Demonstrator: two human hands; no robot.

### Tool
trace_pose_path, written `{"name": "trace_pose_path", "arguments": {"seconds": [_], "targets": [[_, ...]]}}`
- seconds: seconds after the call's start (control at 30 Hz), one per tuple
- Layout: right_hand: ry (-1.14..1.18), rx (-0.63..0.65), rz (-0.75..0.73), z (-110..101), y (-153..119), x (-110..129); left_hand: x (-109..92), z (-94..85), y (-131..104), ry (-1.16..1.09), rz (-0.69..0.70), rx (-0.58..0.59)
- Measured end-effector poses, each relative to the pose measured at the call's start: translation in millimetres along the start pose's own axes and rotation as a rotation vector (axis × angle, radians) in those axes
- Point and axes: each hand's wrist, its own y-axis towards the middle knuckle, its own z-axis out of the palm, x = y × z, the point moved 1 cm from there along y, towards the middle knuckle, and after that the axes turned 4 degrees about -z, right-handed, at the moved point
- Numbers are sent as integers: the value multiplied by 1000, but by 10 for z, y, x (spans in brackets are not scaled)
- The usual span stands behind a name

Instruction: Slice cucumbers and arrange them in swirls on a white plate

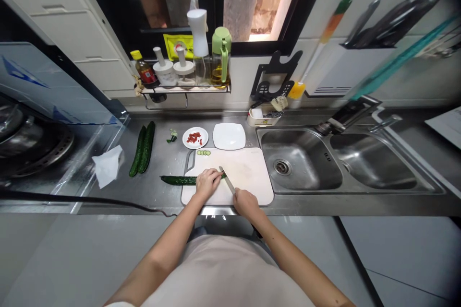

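A dark green cucumber [179,180] lies across the white cutting board [252,172], its left end reaching past the board onto the counter. My left hand [208,183] is closed over the cucumber near its right end. In my right hand [245,202] is a knife [228,182], gripped by a handle that my fingers hide. The blade slants up to the left, at the cucumber's right end beside my left fingertips. Several thin cucumber slices [203,152] lie in a row near the board's upper left corner.
Behind the board stand a small plate [185,138] of chopped red pieces and a white square plate [229,136]. Two whole cucumbers [145,148] and a crumpled tissue [108,165] lie left. A double sink [302,160] is right; a condiment rack [187,89] hangs behind.
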Motion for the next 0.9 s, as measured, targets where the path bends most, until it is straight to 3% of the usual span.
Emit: {"name": "trace_pose_path", "arguments": {"seconds": [0.2, 0.6, 0.9], "targets": [[10, -40, -6, 46, 42, -8, -24, -21, 5, -10, -9, 9], [23, -58, -5, -125, 321, 153, -31, -7, 2, -18, -23, 10], [10, -70, 3, -106, 286, 136, -46, -34, 20, -36, -46, 41]]}}
